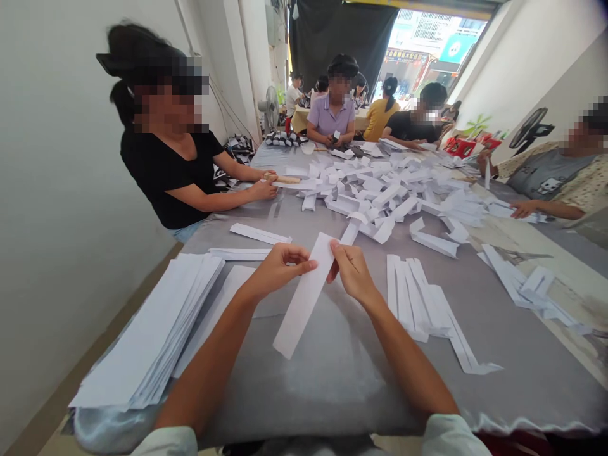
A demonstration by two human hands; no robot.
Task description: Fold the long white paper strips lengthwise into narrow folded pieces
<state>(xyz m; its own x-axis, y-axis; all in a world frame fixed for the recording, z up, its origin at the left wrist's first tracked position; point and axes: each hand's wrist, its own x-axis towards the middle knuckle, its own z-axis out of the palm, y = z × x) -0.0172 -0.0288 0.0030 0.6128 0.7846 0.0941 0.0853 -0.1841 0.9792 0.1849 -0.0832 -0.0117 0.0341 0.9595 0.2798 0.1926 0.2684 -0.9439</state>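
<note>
A long white paper strip (pixel 303 304) is held up slantwise over the grey table, its lower end pointing down and left. On its left edge, near the top, my left hand (pixel 285 269) pinches it between thumb and curled fingers. My right hand (pixel 350 269) grips the upper right edge, thumb in front and fingertips partly hidden behind. To the left lies a thick stack of white paper sheets (pixel 152 323). Several folded strips (pixel 413 297) rest side by side to the right of my right hand.
A large heap of folded white papers (pixel 380 190) covers the table's middle. Narrow strips (pixel 260 234) lie beyond my left hand, and more (pixel 522 285) at the right. People sit around the grey table (pixel 332 380), one in black at the left holding paper.
</note>
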